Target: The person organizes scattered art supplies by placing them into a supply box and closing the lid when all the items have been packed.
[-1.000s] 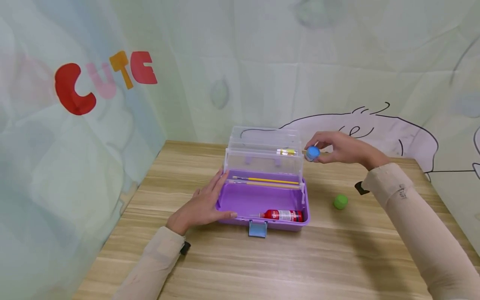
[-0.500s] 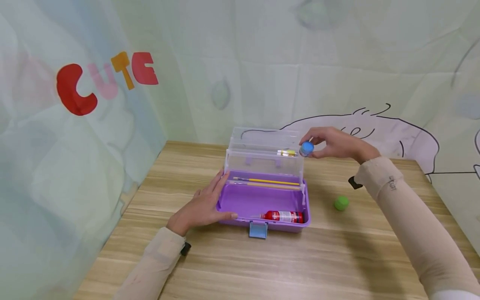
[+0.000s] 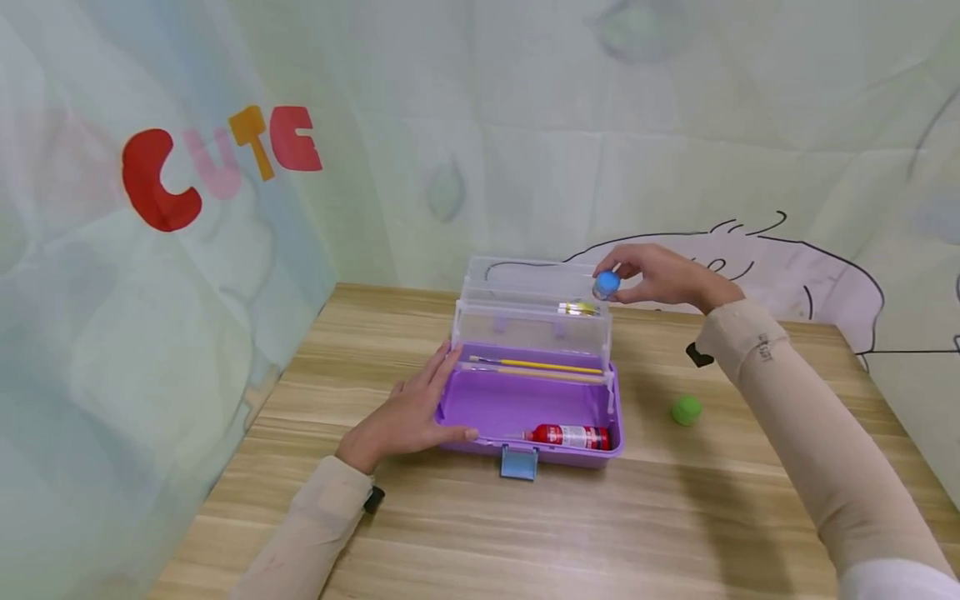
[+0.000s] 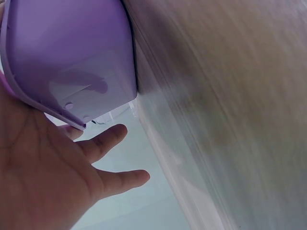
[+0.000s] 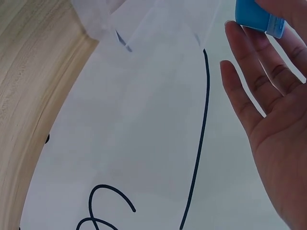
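My right hand (image 3: 660,275) pinches a small pot with a blue lid (image 3: 607,285) between thumb and fingers, by the upper right corner of the clear lid (image 3: 510,275). In the right wrist view, part of the blue pot (image 5: 254,15) shows at the top edge. My left hand (image 3: 401,421) rests on the left rim of an opened purple box (image 3: 525,400), its fingers fairly straight and the thumb along the front corner. Several fingers spread beside the box wall in the left wrist view. A red bottle (image 3: 570,436) lies inside at the front right.
Two paintbrushes (image 3: 555,367) lie along the back of the box. A yellow-and-white item (image 3: 577,308) sits in the clear upper section. A small green pot (image 3: 686,409) stands on the wooden table (image 3: 562,533) to the right. A blue latch (image 3: 519,463) hangs at the front.
My right hand has moved left and slightly up with the blue-lidded pot, closer to the clear lid. The left hand has stayed on the box.
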Tool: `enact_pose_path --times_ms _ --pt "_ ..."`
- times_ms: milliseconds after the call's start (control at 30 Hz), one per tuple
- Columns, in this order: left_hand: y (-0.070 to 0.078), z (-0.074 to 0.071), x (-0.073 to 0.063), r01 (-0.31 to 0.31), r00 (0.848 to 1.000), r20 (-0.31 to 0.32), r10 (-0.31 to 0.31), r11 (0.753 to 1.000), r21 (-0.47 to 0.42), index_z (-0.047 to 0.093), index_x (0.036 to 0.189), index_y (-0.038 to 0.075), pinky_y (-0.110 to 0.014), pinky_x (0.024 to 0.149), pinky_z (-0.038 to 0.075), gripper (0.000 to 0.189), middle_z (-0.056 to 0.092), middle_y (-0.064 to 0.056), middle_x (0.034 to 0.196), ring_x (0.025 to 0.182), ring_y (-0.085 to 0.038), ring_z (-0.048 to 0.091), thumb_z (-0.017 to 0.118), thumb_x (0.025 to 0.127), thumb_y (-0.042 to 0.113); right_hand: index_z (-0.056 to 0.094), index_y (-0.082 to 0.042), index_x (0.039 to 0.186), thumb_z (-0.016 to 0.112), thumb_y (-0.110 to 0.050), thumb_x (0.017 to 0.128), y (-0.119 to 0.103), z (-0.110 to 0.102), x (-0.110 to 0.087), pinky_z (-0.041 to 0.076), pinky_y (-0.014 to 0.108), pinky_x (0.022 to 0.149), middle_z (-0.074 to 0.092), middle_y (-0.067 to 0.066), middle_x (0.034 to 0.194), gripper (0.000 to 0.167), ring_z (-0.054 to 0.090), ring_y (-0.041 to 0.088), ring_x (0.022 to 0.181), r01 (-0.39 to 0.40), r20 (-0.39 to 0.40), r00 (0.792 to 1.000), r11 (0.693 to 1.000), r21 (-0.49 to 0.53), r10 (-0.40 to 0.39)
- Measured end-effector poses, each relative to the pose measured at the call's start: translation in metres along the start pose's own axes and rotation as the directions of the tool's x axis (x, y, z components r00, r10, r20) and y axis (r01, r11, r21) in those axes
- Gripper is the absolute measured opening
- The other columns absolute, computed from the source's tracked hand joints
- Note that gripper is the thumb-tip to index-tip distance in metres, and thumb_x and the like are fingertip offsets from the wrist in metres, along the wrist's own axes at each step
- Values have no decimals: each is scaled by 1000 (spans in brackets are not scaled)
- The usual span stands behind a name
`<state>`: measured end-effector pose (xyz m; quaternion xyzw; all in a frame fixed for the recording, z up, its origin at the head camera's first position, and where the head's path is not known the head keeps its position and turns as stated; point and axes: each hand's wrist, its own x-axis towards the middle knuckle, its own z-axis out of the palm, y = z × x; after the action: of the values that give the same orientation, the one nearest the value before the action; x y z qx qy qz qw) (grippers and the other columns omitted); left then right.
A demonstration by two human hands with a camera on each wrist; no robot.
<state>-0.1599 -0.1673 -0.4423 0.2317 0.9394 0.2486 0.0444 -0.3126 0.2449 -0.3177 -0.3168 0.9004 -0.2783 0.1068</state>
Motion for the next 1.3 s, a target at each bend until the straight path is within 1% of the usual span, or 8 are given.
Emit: enact_pose_path --times_ms 100,300,467,600,667,867,1100,1300 --pt "1 0 0 -1 1000 3 1 1000 6 -6 164 31 -79 107 25 122 -4 -4 172 152 -43 23 68 78 76 68 -15 125 76 -19 93 5 0 5 42 60 106 67 1 123 34 59 30 122 -4 -7 1000 1000 5 4" --pt "4 1 0 11 1000 10 -11 1000 3 -7 164 33 -79 108 24 122 -5 -2 172 153 -41 22 69 78 75 68 -13 126 75 -17 93 14 -1 12 36 64 111 65 2 127 34 55 30 128 12 -10 1000 1000 27 -12" --pt "7 1 0 18 1000 17 -18 1000 4 -8 163 34 -79 107 23 122 -5 -3 172 152 -42 22 69 78 75 66 -11 129 74 -18 94 19 -2 18 34 65 112 63 4 132 37 52 30 131 -20 -8 1000 1000 22 21" --pt "8 3 1 11 1000 17 -11 1000 2 -8 163 35 -81 107 22 121 -2 -6 172 151 -44 24 70 79 73 64 -10 131 74 -19 94 21 -4 19 34 65 112 63 6 132 39 52 30 131 -44 -20 999 999 5 44" --pt "8 3 1 12 1000 19 -13 1000 5 -8 163 36 -80 107 22 122 -1 -6 172 152 -44 23 69 78 76 64 -9 132 73 -20 94 21 -4 18 34 64 112 63 7 131 40 52 31 130 -49 -26 998 999 3 49" --pt "10 5 3 15 1000 27 -15 1000 2 -9 163 36 -80 108 20 123 -4 -3 172 152 -44 22 64 76 82 61 -9 135 72 -23 96 26 -2 17 35 64 111 62 9 131 43 52 32 128 -69 -40 997 998 -5 68" --pt "10 9 3 20 999 24 -20 1000 3 -10 162 38 -80 108 21 123 -5 -2 172 152 -43 22 72 78 72 62 -8 135 72 -20 95 31 1 18 36 64 110 62 11 132 43 53 32 126 -77 -51 996 997 -21 76" --pt "11 9 4 22 1000 21 -22 1000 5 -9 162 38 -78 109 22 123 -5 -2 172 152 -42 23 73 78 71 62 -8 135 72 -18 95 32 2 20 36 63 111 62 12 132 42 53 32 125 -77 -65 995 997 -22 76"
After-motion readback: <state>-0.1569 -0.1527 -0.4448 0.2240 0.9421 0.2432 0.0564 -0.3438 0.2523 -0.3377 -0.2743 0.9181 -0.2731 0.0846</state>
